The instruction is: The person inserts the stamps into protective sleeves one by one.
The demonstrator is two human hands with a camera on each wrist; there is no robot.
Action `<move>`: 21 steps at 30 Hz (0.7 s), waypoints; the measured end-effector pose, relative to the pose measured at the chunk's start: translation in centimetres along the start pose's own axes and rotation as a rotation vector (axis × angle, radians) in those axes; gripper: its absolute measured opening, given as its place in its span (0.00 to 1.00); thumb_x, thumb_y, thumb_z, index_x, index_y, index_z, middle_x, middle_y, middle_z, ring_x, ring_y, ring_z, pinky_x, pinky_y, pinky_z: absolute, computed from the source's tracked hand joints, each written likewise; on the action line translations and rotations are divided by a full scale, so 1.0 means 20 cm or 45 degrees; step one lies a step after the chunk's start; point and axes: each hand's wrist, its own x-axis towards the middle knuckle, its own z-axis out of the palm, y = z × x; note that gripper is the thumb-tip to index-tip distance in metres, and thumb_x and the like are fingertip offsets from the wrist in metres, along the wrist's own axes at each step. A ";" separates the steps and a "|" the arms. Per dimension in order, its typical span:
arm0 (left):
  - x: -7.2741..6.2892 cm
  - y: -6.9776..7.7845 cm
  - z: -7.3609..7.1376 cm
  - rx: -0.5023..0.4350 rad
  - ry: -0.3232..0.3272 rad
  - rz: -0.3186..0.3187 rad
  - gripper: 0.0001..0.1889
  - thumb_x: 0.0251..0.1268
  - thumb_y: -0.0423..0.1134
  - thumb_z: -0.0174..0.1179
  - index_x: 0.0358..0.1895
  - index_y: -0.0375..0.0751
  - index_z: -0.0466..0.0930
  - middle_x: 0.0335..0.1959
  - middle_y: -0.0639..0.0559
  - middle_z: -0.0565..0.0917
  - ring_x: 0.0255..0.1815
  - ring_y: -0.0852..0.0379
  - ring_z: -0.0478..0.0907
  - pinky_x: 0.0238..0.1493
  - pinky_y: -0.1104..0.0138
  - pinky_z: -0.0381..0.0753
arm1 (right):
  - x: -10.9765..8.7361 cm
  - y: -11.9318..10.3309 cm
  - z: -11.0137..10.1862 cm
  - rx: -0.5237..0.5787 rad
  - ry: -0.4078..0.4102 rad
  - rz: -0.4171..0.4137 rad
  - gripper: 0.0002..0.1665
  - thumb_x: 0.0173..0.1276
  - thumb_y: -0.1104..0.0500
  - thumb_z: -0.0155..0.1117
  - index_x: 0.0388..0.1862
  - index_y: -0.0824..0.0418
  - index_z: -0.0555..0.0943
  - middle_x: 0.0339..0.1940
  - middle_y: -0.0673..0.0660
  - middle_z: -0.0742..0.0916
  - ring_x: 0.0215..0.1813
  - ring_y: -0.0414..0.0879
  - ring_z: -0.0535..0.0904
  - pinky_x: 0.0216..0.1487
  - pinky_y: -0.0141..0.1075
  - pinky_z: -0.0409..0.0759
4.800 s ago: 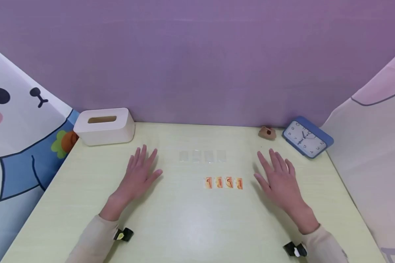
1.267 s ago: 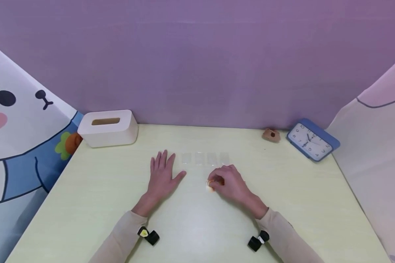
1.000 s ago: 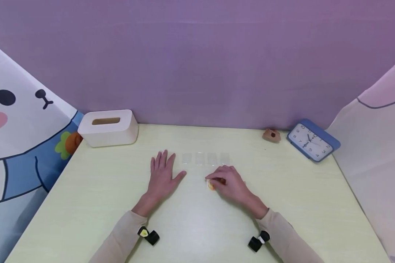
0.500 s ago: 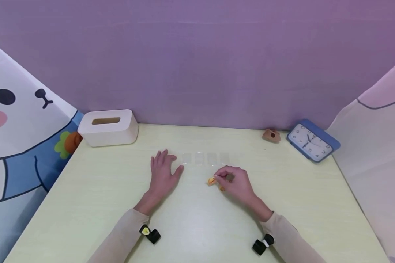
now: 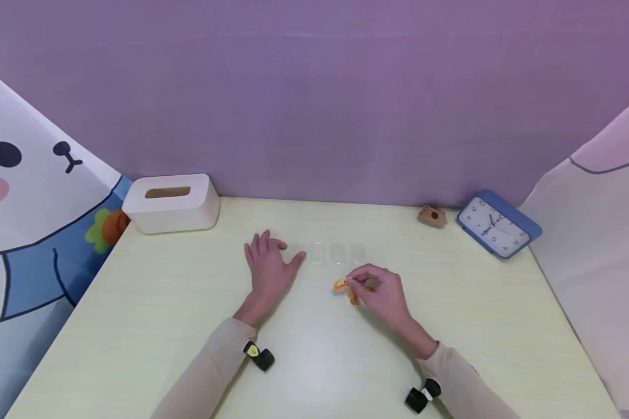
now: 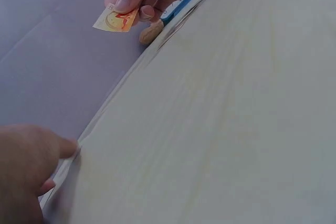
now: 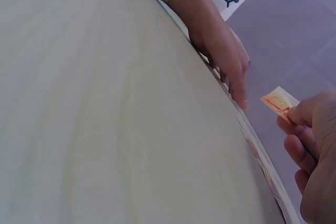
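A small orange printed card point(image 5: 340, 284) is being pinched between the thumb and forefinger of the right hand point(image 5: 384, 294). The card is being held tilted above the tabletop point(image 5: 314, 372), its free end being turned toward the left hand point(image 5: 269, 269). In the left wrist view, red and yellow markings are being shown on its face, with one corner being covered by the thumb. Below and beside the right hand, lying cards point(image 5: 353, 298) are being partly covered by its fingers, so their number is being hidden.

The left hand is being held half spread, its thumb and forefinger being parted by a moderate gap and its other fingers being extended. It is being held at the left end of a row of clear rectangles point(image 5: 338, 254), which are being spread flat on the tabletop, farther from the person than the cards. The leftmost rectangle is being partly obscured there; whether it is being touched cannot be told. The two hands are being held apart, with the pinched card being suspended between them.
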 end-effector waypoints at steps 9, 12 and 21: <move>0.01 -0.01 -0.01 -0.126 0.044 0.024 0.15 0.64 0.42 0.82 0.44 0.36 0.89 0.78 0.30 0.74 0.86 0.26 0.57 0.87 0.32 0.34 | -0.01 0.01 0.00 0.069 0.019 0.006 0.02 0.72 0.69 0.79 0.41 0.64 0.92 0.34 0.55 0.93 0.36 0.38 0.86 0.36 0.30 0.82; 0.01 -0.02 -0.01 -0.195 0.053 0.042 0.12 0.63 0.37 0.81 0.42 0.37 0.87 0.74 0.31 0.79 0.85 0.28 0.63 0.88 0.36 0.36 | -0.01 0.02 0.00 0.076 0.028 0.015 0.03 0.72 0.69 0.78 0.41 0.64 0.92 0.34 0.55 0.93 0.37 0.38 0.86 0.38 0.30 0.83; 0.00 -0.02 -0.03 -0.494 0.020 0.061 0.07 0.67 0.27 0.75 0.41 0.35 0.85 0.55 0.36 0.91 0.76 0.33 0.79 0.90 0.48 0.53 | -0.01 0.01 -0.01 0.076 0.051 0.019 0.05 0.73 0.69 0.77 0.41 0.61 0.91 0.35 0.52 0.92 0.39 0.41 0.84 0.45 0.30 0.82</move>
